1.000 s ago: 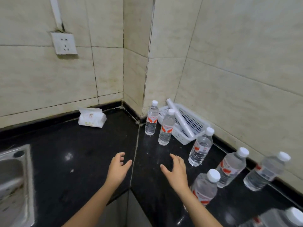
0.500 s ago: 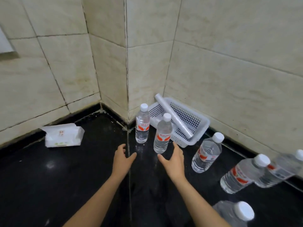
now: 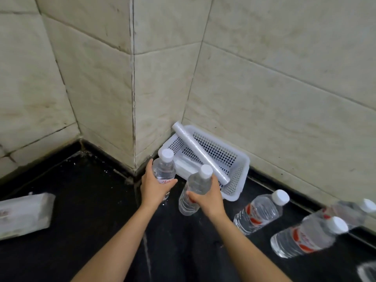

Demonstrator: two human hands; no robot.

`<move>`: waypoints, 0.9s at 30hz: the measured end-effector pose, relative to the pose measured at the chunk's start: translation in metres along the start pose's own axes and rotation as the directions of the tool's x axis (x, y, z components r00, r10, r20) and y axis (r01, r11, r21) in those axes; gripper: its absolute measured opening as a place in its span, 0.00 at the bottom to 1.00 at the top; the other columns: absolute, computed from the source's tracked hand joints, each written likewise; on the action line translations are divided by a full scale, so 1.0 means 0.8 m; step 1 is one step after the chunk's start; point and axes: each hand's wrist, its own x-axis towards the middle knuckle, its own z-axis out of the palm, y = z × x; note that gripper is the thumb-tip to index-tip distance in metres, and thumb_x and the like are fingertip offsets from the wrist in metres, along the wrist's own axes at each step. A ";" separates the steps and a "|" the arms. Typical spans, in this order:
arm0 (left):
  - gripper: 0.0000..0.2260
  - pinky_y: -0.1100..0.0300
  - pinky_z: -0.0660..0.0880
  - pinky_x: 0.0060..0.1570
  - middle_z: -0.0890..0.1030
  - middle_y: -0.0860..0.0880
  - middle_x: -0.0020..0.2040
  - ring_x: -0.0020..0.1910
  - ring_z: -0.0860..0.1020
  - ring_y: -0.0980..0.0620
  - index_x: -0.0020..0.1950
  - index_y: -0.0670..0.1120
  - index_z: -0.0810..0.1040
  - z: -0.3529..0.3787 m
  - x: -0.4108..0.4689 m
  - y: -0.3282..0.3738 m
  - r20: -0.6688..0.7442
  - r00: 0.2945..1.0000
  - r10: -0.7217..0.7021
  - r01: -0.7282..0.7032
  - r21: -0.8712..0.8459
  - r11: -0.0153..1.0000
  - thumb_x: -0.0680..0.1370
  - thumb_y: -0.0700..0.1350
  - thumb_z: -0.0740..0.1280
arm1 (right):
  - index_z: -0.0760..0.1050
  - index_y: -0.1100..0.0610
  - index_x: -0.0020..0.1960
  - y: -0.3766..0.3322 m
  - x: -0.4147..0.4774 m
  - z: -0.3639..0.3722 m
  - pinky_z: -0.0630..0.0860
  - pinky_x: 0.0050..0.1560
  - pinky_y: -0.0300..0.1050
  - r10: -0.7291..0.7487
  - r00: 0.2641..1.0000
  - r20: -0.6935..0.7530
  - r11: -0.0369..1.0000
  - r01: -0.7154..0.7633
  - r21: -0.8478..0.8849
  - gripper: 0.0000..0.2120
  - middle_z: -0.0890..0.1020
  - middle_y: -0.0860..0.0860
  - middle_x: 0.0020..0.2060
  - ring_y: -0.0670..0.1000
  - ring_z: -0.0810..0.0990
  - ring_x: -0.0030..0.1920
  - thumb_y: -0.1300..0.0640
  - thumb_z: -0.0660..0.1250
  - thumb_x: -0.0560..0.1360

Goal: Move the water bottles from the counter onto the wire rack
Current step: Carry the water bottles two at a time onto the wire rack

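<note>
Tiled walls are meeting in a corner above the black counter (image 3: 85, 200), and that is where I am working. Half a second ago both hands were hovering open; now my left hand (image 3: 155, 188) is wrapping the rear bottle (image 3: 164, 169) and my right hand (image 3: 207, 197) is gripping the front bottle (image 3: 196, 188), which is tilting as if coming off the counter. Just behind them a white basket (image 3: 240, 169) is holding a roll (image 3: 200, 155). Three more bottles (image 3: 258, 212) are waiting to the right. No wire rack is showing, so I judge the carry is only starting.
</note>
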 end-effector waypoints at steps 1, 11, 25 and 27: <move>0.39 0.49 0.70 0.62 0.74 0.45 0.64 0.62 0.73 0.44 0.67 0.48 0.64 0.000 0.001 -0.002 -0.004 1.000 0.005 -0.005 -0.020 1.000 0.59 0.43 0.78 | 0.63 0.56 0.66 0.000 0.001 0.001 0.71 0.64 0.51 0.008 1.000 0.004 1.000 -0.008 0.019 0.40 0.74 0.53 0.61 0.52 0.73 0.61 0.55 0.78 0.59; 0.31 0.57 0.70 0.55 0.77 0.49 0.56 0.54 0.75 0.50 0.59 0.51 0.69 -0.014 -0.028 -0.015 0.115 0.992 0.054 -0.046 -0.067 0.997 0.61 0.39 0.78 | 0.65 0.52 0.63 0.005 -0.026 -0.001 0.73 0.58 0.42 -0.024 0.998 -0.064 0.999 0.025 0.029 0.33 0.76 0.46 0.53 0.45 0.76 0.54 0.59 0.76 0.63; 0.33 0.46 0.74 0.55 0.79 0.46 0.54 0.53 0.78 0.45 0.60 0.50 0.70 -0.071 -0.200 -0.039 0.126 0.992 -0.021 0.028 -0.053 0.998 0.57 0.44 0.77 | 0.67 0.48 0.60 0.026 -0.179 -0.082 0.69 0.49 0.30 -0.081 0.994 -0.077 0.996 0.078 -0.044 0.33 0.77 0.43 0.50 0.44 0.76 0.53 0.53 0.77 0.59; 0.33 0.47 0.73 0.55 0.79 0.45 0.54 0.53 0.78 0.44 0.60 0.50 0.71 -0.069 -0.232 -0.040 0.160 0.987 -0.005 0.016 -0.068 0.998 0.58 0.41 0.78 | 0.65 0.41 0.56 0.033 -0.214 -0.098 0.69 0.50 0.32 -0.094 0.991 -0.100 0.995 0.089 -0.053 0.32 0.77 0.42 0.50 0.44 0.76 0.52 0.48 0.75 0.57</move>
